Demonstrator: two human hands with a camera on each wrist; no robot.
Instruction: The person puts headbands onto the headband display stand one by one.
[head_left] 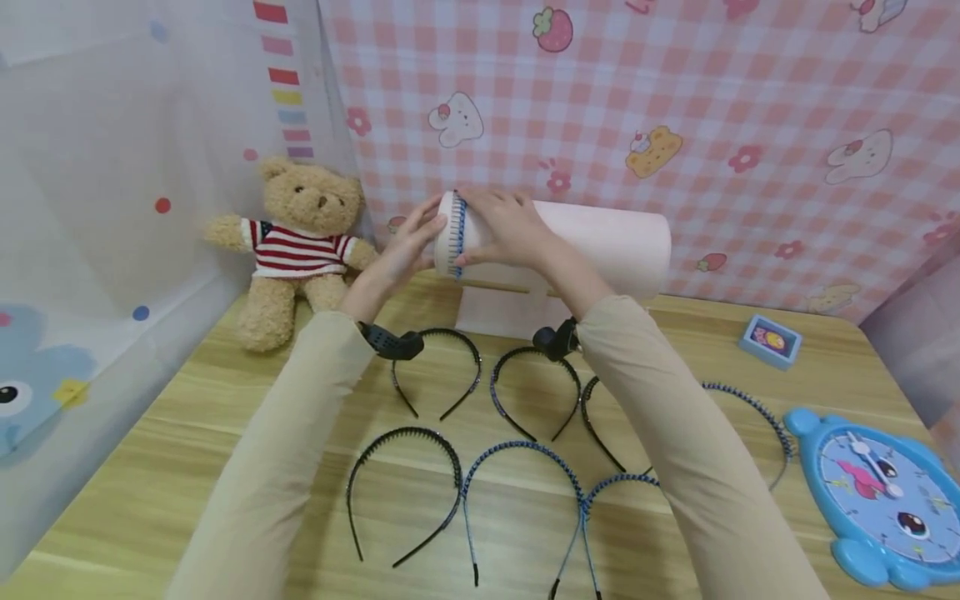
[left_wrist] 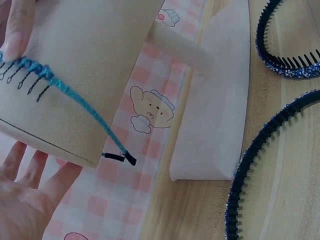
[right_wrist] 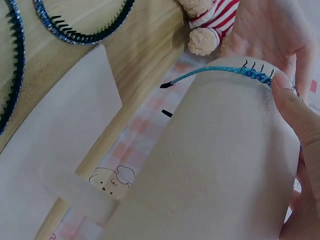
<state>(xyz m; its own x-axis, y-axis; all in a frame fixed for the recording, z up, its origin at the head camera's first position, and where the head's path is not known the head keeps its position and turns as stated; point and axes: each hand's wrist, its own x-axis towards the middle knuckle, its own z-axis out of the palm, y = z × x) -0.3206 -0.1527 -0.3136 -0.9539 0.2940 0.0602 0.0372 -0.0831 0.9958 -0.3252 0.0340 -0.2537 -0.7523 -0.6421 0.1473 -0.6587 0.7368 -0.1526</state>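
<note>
A blue toothed headband (head_left: pixel 458 242) sits round the left end of a pale cylindrical display stand (head_left: pixel 611 246). My right hand (head_left: pixel 506 227) grips this headband over the cylinder, its thumb on the blue braided band in the right wrist view. The band's black teeth (right_wrist: pixel 254 66) point toward the cylinder's end, and its black-tipped ends hang below. My left hand (head_left: pixel 408 243) is at the cylinder's left end; in the left wrist view its extended fingers (left_wrist: pixel 57 185) touch the rim from beneath.
Several black and blue headbands, one a black headband (head_left: pixel 405 432), lie on the wooden table (head_left: pixel 187 467) before the stand's base (head_left: pixel 495 312). A teddy bear (head_left: pixel 300 242) sits left; a small blue box (head_left: pixel 771 342) and a blue toy clock (head_left: pixel 885 500) lie right.
</note>
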